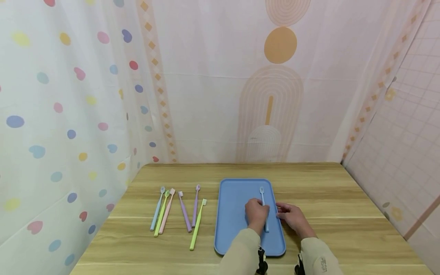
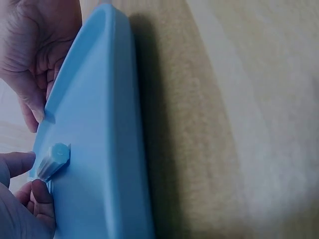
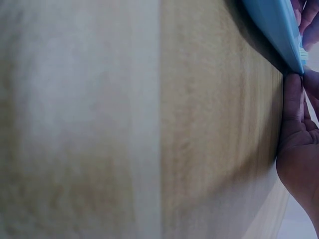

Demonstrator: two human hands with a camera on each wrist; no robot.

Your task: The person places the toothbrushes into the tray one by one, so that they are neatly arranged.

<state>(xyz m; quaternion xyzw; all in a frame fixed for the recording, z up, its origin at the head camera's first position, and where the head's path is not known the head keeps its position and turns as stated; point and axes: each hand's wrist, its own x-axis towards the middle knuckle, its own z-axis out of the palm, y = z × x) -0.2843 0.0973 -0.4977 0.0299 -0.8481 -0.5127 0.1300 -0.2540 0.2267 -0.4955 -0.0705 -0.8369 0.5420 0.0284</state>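
Observation:
My left hand (image 1: 257, 214) is over the blue tray (image 1: 237, 191), its thumb and fingers pinching a light blue toothbrush (image 1: 262, 193). That toothbrush lies lengthwise near the tray's right side, head toward the far end; its handle end (image 2: 61, 152) shows in the left wrist view. My right hand (image 1: 293, 219) holds the tray's right rim, with thumb and fingertips against the edge. In the right wrist view that hand (image 3: 299, 134) is partly cut off at the image border. Part of the brush handle is hidden behind my left hand.
Left of the tray on the wooden table (image 1: 319, 183) lie a blue toothbrush (image 1: 157, 210), a green one (image 1: 162, 214), a pink one (image 1: 167, 212), two purple ones (image 1: 185, 212) and another green one (image 1: 197, 227). Patterned curtains (image 1: 206, 95) stand behind and at the sides.

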